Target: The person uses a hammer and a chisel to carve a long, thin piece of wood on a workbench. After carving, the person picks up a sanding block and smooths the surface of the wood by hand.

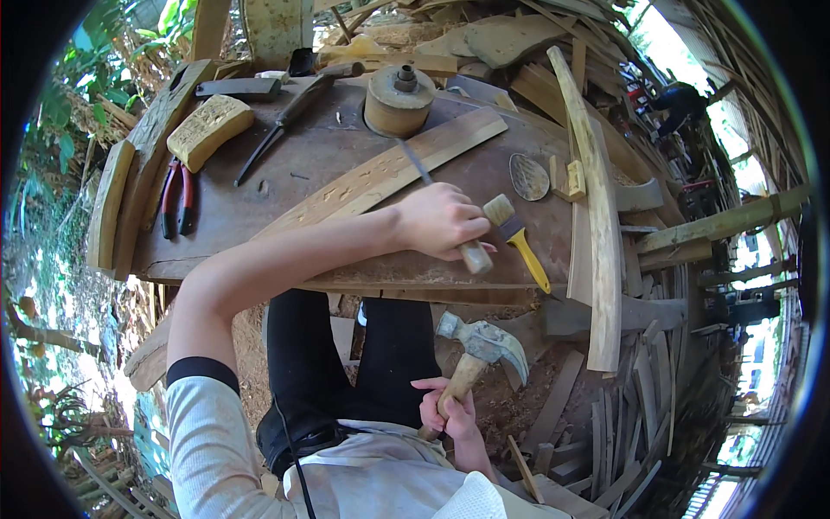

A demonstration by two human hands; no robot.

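My left hand (443,221) is closed around the wooden handle of a chisel (475,258). Its thin metal blade points away from me over a long flat board (450,141), which has a row of carved marks along its left part. Whether the blade tip touches the board I cannot tell. Low in front of my body, my right hand (451,415) grips a claw hammer (471,359) by its wooden handle, head up. A brush (523,246) with a yellow handle lies just right of my left hand. Part of the board is hidden behind my left forearm.
On the wooden bench (233,246) stand a round wooden block (399,102) with a metal bolt, red-handled pliers (178,201), a knife-like tool (281,125) and a yellowish block (210,130). A mesh oval piece (529,176) lies right. A long pole (601,251) borders the bench's right side; wood scraps surround it.
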